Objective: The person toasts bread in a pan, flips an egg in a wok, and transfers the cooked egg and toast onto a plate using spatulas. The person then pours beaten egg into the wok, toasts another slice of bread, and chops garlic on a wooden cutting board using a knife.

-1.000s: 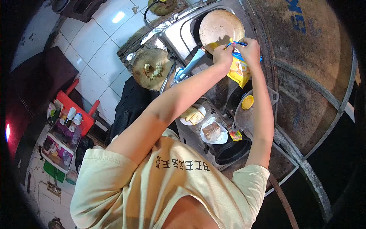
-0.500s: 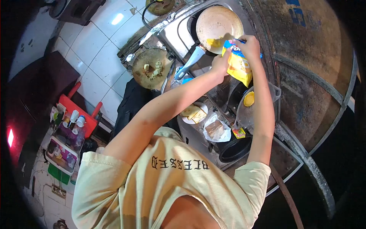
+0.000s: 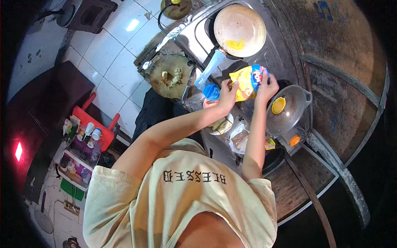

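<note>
A yellow and blue pouch [image 3: 244, 84] lies crosswise between my two hands, just below the pan. My left hand [image 3: 227, 97] is closed on its yellow end, while my right hand [image 3: 268, 86] grips the blue end. The round pale pan [image 3: 239, 25] rests on the stove with its light blue handle [image 3: 213, 66] pointing down and left. On the pan's surface is a yellow smear [image 3: 235, 44]. A blue object [image 3: 211, 92] sits just left of my left hand.
A round board [image 3: 167, 78] with chopped pieces lies left of the stove. At right is a metal pot [image 3: 291, 111] with a yellow round item [image 3: 278, 105] inside. Below my hands are a plate with bread [image 3: 223, 124], a white wrapper [image 3: 239, 138] and a dark pan [image 3: 273, 159].
Both hands have brought the pouch from the pan's edge toward my body, and it has turned from upright to sideways. The yellow smear has appeared in the pan.
</note>
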The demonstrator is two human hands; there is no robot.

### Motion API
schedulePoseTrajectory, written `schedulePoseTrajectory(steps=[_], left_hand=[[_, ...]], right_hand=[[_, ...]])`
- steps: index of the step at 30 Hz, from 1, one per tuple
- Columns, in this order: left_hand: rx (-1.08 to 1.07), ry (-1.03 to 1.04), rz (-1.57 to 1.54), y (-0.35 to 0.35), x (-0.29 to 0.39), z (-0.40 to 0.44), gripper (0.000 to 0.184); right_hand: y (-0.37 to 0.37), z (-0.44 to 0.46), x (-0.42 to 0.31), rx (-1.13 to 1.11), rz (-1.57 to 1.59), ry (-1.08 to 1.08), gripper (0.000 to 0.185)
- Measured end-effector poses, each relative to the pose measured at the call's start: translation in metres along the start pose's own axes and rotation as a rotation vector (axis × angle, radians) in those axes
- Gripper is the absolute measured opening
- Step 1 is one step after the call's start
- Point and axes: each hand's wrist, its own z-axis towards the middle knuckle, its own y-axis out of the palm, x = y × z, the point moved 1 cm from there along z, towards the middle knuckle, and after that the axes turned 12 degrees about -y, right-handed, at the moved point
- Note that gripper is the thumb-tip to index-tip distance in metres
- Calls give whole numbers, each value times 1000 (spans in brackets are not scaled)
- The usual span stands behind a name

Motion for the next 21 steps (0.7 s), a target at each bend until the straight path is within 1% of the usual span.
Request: schedulePoseTrajectory(steps=[2, 3, 4, 5, 6, 7, 9, 10, 11, 12, 13, 14, 15, 16, 18, 19, 20, 21], left_hand=[[73, -7, 141, -16, -34, 7, 38], [73, -9, 153, -29, -61, 24, 38], [-56, 10, 215, -44, -89, 48, 38], [-184, 29, 276, -54, -104, 60, 38], [-93, -13, 381, -53, -73, 35, 36], [-89, -13, 393, -59, -67, 31, 36], [-166, -35, 514, -70, -60, 28, 38], [-271, -78, 463, -80, -58, 25, 36], [-267, -78, 469, -90, -50, 18, 36], [-287, -172, 450, -99, -39, 8, 34], [-307, -265, 427, -112, -34, 2, 33], [-294, -289, 377, -133, -45, 6, 31], [-262, -297, 395, -149, -37, -2, 31], [-229, -306, 415, -167, -31, -11, 30], [-133, -270, 379, -207, -27, -20, 27], [-50, -225, 465, -229, -26, -19, 25], [49, -188, 446, -250, -25, -19, 24], [146, -101, 413, -264, -21, -20, 17]], right_hand=[[7, -27, 9, 128, -23, 37, 19], [10, -39, 17, 195, -58, 47, 20], [12, -49, 20, 233, -84, 151, 22], [12, -58, 28, 236, -80, 163, 22], [14, -67, 41, 315, -100, 215, 23], [16, -78, 56, 393, -121, 267, 25], [21, -98, 95, 437, -136, 319, 27], [25, -109, 118, 485, -115, 372, 28], [26, -117, 129, 532, -96, 425, 29], [23, -114, 109, 535, -47, 487, 23], [25, -121, 126, 533, -44, 492, 23], [28, -125, 142, 574, -107, 438, 20], [31, -128, 156, 614, -167, 384, 17], [28, -123, 145, 630, -150, 376, 17], [22, -122, 124, 615, -43, 471, 20], [18, -123, 115, 602, -1, 501, 20], [15, -128, 106, 604, 0, 511, 20], [12, -133, 86, 621, -150, 335, 19]])
